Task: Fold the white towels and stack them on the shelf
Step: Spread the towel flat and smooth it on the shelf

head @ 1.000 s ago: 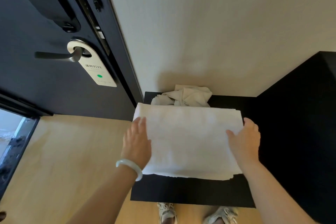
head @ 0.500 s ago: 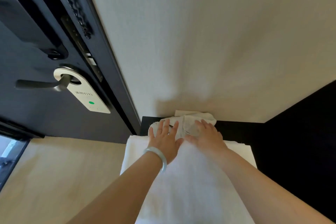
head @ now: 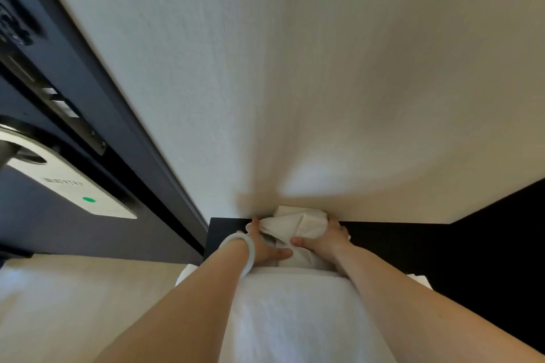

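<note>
A crumpled towel (head: 295, 225) is gripped from both sides at the back of a black shelf (head: 395, 240), right against the pale wall (head: 295, 68). The left hand (head: 265, 247) is curled round the bundle's left side, with its thumb pressed across the front and its fingertips seen at the far edge. The right hand (head: 323, 240) is wrapped round the right side in the same way, thumb in front and fingers over the top corner. Whether the bundle is lifted or rests on the shelf cannot be told, since its underside is hidden by the hands.

A folded towel (head: 295, 321) is laid flat on the nearer part of the shelf, just in front of the crumpled one, and both forearms are stretched over it. A pale bracelet (head: 246, 250) is worn on the left wrist.

To the left of the shelf a dark door (head: 35, 224) is seen, slightly blurred. A white door hanger (head: 76, 191) with a green dot is hung from the metal handle (head: 8, 150). Light wooden flooring (head: 65, 303) is seen below the door.
</note>
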The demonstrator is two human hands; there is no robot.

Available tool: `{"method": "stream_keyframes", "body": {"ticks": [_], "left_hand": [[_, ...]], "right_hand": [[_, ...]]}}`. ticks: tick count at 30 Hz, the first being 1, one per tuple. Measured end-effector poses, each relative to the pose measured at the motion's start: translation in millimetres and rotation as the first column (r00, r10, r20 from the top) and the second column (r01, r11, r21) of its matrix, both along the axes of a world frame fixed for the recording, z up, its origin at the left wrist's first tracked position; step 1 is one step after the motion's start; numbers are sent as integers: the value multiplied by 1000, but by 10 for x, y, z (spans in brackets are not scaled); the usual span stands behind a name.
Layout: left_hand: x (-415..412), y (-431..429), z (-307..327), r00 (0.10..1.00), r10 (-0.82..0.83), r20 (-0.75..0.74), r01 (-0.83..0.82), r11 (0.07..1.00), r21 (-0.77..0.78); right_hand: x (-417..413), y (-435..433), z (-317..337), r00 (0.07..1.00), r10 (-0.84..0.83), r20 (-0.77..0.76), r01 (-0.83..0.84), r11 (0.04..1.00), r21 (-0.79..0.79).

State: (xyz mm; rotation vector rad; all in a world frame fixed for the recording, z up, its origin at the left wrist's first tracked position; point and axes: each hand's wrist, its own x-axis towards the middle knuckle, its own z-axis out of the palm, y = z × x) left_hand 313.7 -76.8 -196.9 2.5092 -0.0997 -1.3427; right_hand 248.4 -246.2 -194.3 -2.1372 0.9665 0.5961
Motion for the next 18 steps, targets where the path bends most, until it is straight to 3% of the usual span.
{"method": "stream_keyframes", "body": {"ticks": [4, 8, 13, 18], "left_hand": [[64, 28, -144, 1000, 9, 27, -6, 994, -108], [61, 44, -105, 992, 116, 49, -103, 970, -219], [4, 34, 82, 962, 230, 148, -150, 895, -421], [-132, 26, 533, 913, 306, 271, -94, 802, -590]], "right_hand": [[-57, -43, -46, 988, -117, 97, 98, 979, 181], [-102, -45, 16, 978, -78, 192, 36, 976, 215], [-220, -27, 194, 919, -217, 328, 89, 928, 363], [-378, 7, 622, 828, -285, 483, 98, 922, 375]]}}
